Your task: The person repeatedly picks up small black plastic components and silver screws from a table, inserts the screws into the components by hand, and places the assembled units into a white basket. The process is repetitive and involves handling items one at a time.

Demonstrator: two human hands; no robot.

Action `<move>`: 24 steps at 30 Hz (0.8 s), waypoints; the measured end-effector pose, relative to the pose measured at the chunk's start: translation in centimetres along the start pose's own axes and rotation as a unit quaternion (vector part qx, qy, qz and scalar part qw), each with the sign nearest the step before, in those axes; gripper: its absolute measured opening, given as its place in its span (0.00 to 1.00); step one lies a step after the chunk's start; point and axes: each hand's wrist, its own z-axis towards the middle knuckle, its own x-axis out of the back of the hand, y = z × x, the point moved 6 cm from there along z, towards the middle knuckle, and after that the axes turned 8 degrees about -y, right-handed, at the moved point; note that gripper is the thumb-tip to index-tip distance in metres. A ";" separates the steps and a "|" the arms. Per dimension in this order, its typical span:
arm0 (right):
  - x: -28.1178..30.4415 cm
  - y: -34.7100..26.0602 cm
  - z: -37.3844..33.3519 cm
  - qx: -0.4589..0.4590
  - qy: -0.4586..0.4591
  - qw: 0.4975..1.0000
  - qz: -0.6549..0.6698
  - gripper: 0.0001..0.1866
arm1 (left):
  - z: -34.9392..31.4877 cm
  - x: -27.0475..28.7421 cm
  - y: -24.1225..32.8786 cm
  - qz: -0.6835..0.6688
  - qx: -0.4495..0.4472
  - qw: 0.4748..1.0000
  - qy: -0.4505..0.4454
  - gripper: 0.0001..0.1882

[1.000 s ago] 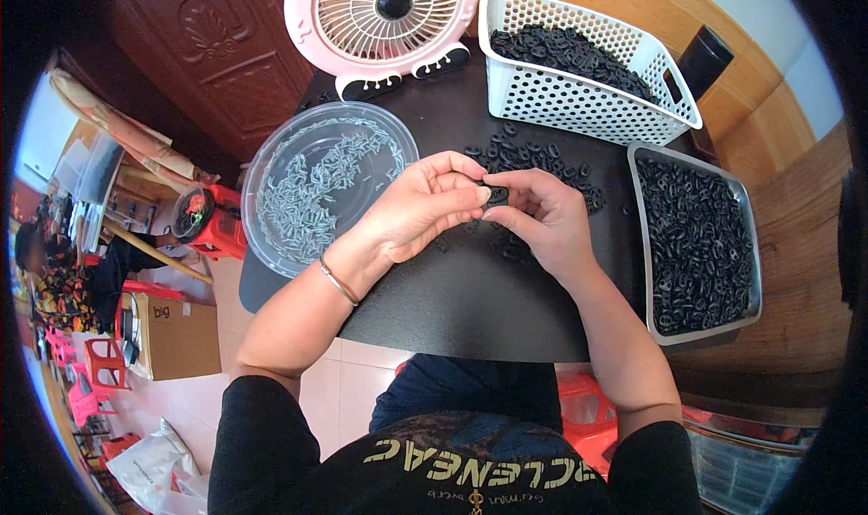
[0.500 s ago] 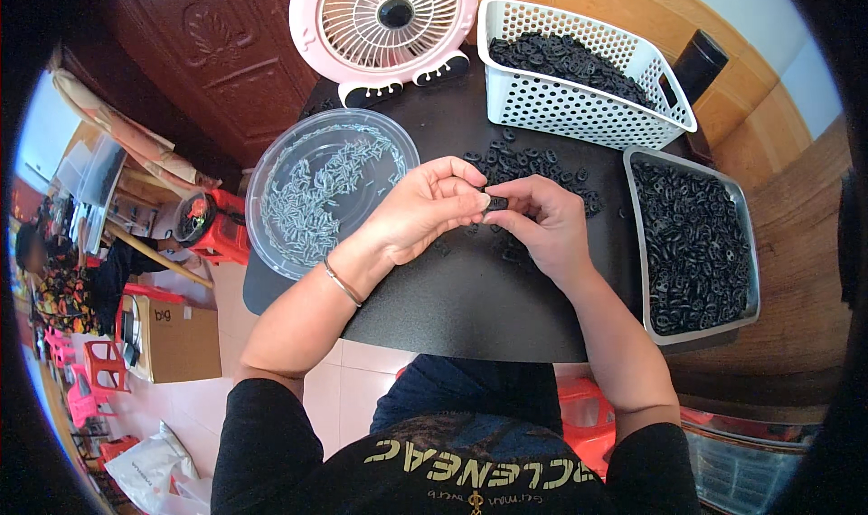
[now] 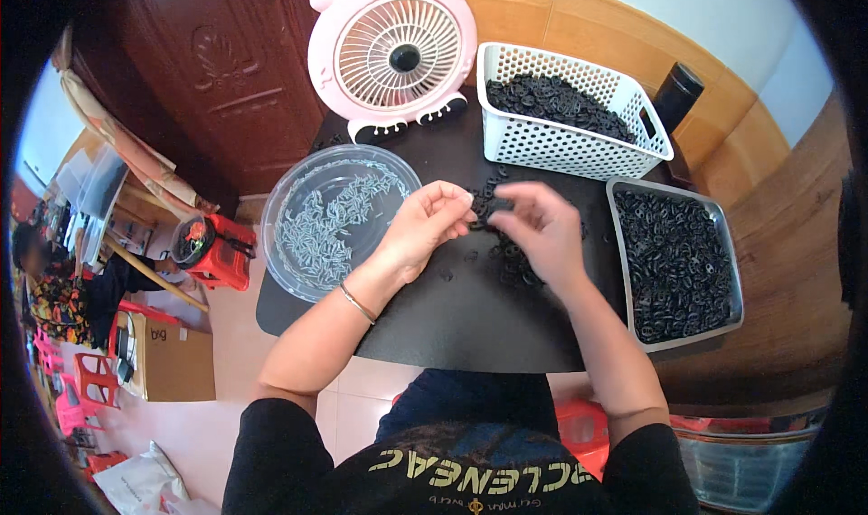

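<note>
My left hand [image 3: 427,226] is pinched, thumb against forefinger, in front of the fan; whatever is between the fingertips is too small to make out. A short gap to its right, my right hand [image 3: 545,235] is smeared by motion. Its thumb and forefinger stand apart over dark parts, and whether a black piece sits between them is unclear. Beneath and behind the hands lie loose small black plastic links [image 3: 515,260] on the black table [image 3: 434,330]. Beside my left wrist is a round clear tub [image 3: 271,235] holding many short silvery pins [image 3: 316,239].
A pink animal-shaped fan [image 3: 403,58] stands at the back. Right of it is a white perforated basket [image 3: 561,150] of black parts, with a black cylinder [image 3: 678,96] behind. A metal tray [image 3: 684,341] of similar parts lies at the right. Another person [image 3: 63,298] sits far left.
My hands were together around a small black piece and have come apart, the right one shifting away. The whole view has tilted slightly, so the table things sit lower.
</note>
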 end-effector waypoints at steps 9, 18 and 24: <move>5.3 -2.5 3.5 0.026 0.145 0.941 0.305 0.31 | 0.1 0.2 0.3 0.080 -0.040 0.996 0.018 0.09; 1.3 -2.6 -9.8 0.040 -0.025 0.996 -0.069 0.07 | -2.1 -2.5 3.1 0.275 -0.172 0.946 -0.010 0.18; 2.7 -1.0 -15.9 0.104 0.015 0.972 -0.210 0.06 | -9.1 -7.2 3.8 0.604 -0.254 0.750 -0.092 0.13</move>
